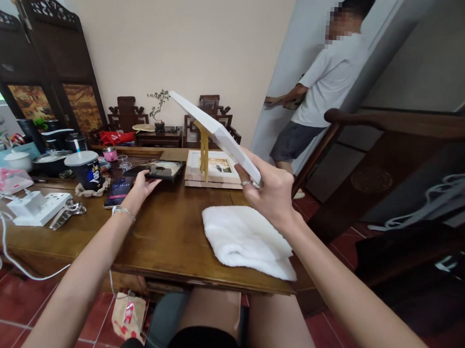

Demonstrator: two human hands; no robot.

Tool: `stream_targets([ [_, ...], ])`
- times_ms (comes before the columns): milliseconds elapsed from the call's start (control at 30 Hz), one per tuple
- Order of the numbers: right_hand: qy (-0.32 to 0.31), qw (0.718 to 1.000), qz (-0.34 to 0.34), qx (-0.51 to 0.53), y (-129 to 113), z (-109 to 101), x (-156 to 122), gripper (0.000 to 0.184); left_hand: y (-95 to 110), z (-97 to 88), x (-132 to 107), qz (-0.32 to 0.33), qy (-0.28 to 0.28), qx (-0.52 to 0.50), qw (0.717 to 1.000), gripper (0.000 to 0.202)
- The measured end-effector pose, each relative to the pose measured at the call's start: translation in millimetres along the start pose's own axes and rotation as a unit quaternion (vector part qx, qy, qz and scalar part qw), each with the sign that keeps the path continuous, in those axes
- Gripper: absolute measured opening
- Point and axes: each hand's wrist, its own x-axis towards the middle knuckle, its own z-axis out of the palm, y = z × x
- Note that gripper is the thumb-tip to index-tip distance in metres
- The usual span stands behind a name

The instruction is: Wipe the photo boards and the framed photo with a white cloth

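Note:
My right hand [269, 184] grips the lower edge of a white picture frame [215, 125], held up and tilted above the table. From the frame's underside hangs a yellow stand leg [204, 151]. My left hand [143, 187] is closed on the near edge of a black picture frame [173, 171] that lies at the back of the table, thumb on top. Another white-framed picture [193, 169] lies flat behind, partly covered by the raised frame. In front of my right hand a folded white towel [244, 238] rests on the wood.
On the wooden table [165, 243], left of me, are a phone [117, 190], a lidded cup [86, 170], a power strip [43, 209] and cables. A person [329, 75] in a white shirt stands at the back right. A wooden chair [359, 166] is on my right.

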Motion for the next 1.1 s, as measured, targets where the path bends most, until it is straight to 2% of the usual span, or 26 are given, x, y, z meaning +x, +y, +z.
stream_targets([
  [100, -0.001, 1.0, 0.001, -0.005, 0, -2, 0, 0.051, 14, -5.5, -11, 0.015, 0.004, 0.023, 1.0, 0.028],
  [233, 0.002, 1.0, 0.007, -0.028, -2, -7, 3, 0.05, 32, -16.7, -41, 0.043, 0.004, 0.039, 0.998, 0.022],
  [333, 0.011, 0.999, 0.013, -0.041, -3, -10, 5, 0.047, 40, -28.0, -79, 0.1, -0.001, 0.055, 0.993, 0.017],
  [467, 0.024, 0.999, -0.023, -0.028, -3, -9, 11, 0.045, 38, -44.9, -143, 0.17, -0.018, 0.067, 0.983, 0.012],
  [533, 0.023, 0.999, -0.037, -0.028, -3, -7, 15, 0.046, 31, -54.8, -172, 0.18, -0.002, 0.073, 0.981, 0.008],
  [600, 0.016, 0.998, -0.045, -0.029, -4, -4, 19, 0.049, 18, -65.8, -197, 0.168, 0.042, 0.073, 0.982, 0.006],
  [700, -0.006, 0.998, -0.066, -0.016, -7, -1, 24, 0.054, -8, -83.1, -226, 0.135, 0.088, 0.066, 0.985, 0.004],
  [767, -0.023, 0.996, -0.08, -0.004, -9, 1, 27, 0.058, -27, -93.2, -240, 0.113, 0.086, 0.057, 0.988, 0.007],
  [967, -0.066, 0.993, -0.091, 0.023, -17, 11, 35, 0.067, -81, -112.7, -260, 0.084, 0.063, 0.046, 0.993, 0.033],
  [1100, -0.134, 0.985, -0.096, 0.051, -24, 31, 43, 0.07, -101, -116.6, -258, 0.074, 0.066, 0.035, 0.994, 0.042],
])
